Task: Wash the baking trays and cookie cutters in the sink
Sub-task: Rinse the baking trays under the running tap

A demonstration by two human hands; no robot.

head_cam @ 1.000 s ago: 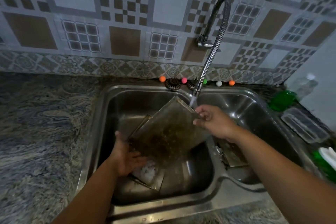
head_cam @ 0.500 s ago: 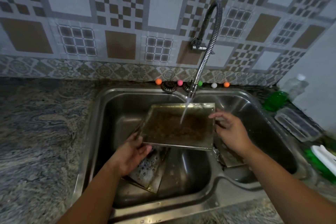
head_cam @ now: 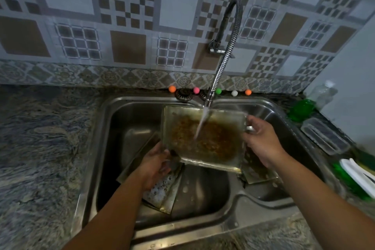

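A square metal baking tray [head_cam: 221, 148], caked with brown residue, is held face up over the middle of the double sink [head_cam: 105, 148]. Water from the flexible tap [head_cam: 223, 61] streams onto its centre. My left hand [head_cam: 155, 165] grips the tray's near left corner from below. My right hand [head_cam: 261, 142] grips its right edge. Another tray [head_cam: 162, 191] with soap bubbles leans in the left basin under my left hand. A third dirty tray [head_cam: 257, 172] lies in the right basin, partly hidden. No cookie cutters can be made out.
Small coloured balls [head_cam: 172, 88] line the sink's back rim. A green-filled bottle [head_cam: 310, 103], a clear plastic lid [head_cam: 324, 138] and a green and white item [head_cam: 357, 176] sit on the right counter. Granite counter [head_cam: 40, 148] spreads to the left.
The tray went from tilted steeply on edge to nearly flat and face up under the stream. It shifted right, and my right hand moved from its top corner to its right edge.
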